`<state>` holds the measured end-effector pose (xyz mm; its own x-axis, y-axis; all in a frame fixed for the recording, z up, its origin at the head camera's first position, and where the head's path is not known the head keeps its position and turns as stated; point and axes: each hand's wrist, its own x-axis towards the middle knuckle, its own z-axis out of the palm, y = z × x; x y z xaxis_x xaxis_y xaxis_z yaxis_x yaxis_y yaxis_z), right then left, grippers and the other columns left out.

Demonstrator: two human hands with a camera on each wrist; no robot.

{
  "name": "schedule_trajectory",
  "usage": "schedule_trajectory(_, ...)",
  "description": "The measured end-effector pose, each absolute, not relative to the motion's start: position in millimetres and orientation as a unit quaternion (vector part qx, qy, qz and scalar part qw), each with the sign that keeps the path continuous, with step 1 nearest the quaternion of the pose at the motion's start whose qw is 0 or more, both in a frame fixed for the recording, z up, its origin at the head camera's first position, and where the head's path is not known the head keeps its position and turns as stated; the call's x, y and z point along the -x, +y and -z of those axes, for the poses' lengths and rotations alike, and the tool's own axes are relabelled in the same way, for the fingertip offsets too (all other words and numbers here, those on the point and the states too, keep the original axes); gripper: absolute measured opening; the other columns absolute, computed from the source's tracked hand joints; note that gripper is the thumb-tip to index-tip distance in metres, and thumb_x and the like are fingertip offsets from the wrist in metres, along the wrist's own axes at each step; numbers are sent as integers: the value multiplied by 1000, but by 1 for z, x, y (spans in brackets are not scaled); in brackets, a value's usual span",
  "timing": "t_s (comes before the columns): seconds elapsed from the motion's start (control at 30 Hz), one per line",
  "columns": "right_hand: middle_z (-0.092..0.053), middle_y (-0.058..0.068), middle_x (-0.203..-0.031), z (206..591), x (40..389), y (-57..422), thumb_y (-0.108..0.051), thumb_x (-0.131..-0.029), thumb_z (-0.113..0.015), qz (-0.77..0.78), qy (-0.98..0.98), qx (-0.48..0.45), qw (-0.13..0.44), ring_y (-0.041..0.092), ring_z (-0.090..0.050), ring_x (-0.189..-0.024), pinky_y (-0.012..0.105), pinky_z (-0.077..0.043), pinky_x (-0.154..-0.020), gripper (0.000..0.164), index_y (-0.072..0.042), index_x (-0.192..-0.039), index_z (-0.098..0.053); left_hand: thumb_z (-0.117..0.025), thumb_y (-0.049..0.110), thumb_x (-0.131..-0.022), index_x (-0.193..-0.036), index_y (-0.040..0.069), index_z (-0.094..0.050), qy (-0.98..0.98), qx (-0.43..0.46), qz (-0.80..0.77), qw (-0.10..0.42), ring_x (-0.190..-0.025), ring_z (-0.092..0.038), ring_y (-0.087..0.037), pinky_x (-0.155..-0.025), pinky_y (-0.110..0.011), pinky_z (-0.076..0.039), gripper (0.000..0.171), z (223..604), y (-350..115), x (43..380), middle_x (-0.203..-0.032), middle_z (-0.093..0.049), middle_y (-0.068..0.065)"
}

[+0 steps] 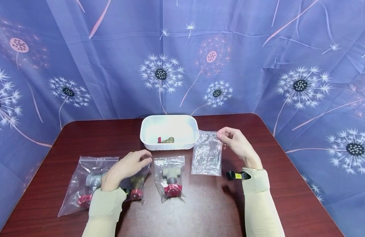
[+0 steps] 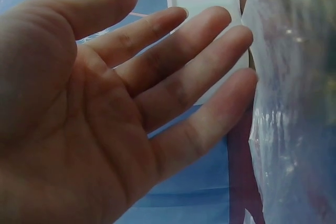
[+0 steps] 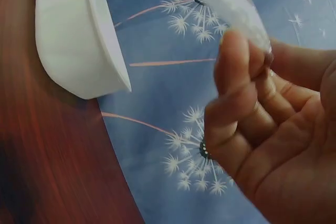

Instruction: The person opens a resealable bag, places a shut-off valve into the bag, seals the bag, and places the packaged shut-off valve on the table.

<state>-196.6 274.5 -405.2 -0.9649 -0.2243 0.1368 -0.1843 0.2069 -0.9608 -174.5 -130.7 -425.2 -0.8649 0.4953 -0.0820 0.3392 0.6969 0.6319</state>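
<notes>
My right hand [image 1: 240, 144] pinches the top corner of a clear zip bag [image 1: 206, 154] between thumb and fingers. The bag hangs beside the white tub and no item shows inside it. In the right wrist view the bag's edge [image 3: 231, 3] shows between the fingertips. My left hand [image 1: 127, 168] is over the bagged valves at the left, its fingers loosely extended and holding nothing. In the left wrist view, its fingertips reach toward clear plastic [image 2: 294, 98]. Between the hands lies a zip bag [image 1: 169, 161] with a red-handled valve [image 1: 172, 190] inside.
A white plastic tub [image 1: 169, 147] stands at the back of the dark wooden table [image 1: 212, 210], with a small brass valve [image 1: 167, 140] in it. At the left, a bag [image 1: 73, 197] holds a silver valve [image 1: 93, 180] with a red handle. Patterned blue cloth [image 1: 117, 65] hangs behind.
</notes>
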Motion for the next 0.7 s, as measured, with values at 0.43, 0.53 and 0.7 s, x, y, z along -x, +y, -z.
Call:
schedule_trajectory(0.43,-64,4,-80,408,197,247,-4,-97,-59,649,736,186,45,11,-56,-65,24,-49,-56,21,6,-115,-62,-55,20,-101,-120,6,-63,900,-248,-344,99,-84,-61,-13,-77,-39,-49,25,422,-123,173,-99,-69,-5)
schedule_trajectory(0.53,-62,3,-78,408,196,244,-4,-98,-57,647,738,184,50,11,-54,-63,23,-48,-57,18,9,-111,-61,-55,20,-101,-119,7,-63,900,-249,-344,97,-82,-60,-12,-76,-38,-49,24,423,-122,173,-98,-69,-5)
schedule_trajectory(0.7,-56,4,-74,407,193,239,-6,-100,-54,655,729,187,68,12,-51,-62,25,-45,-57,15,9,-104,-56,-54,20,-101,-120,6,-63,899,-254,-345,96,-85,-61,-13,-78,-39,-49,25,423,-120,174,-100,-69,-6)
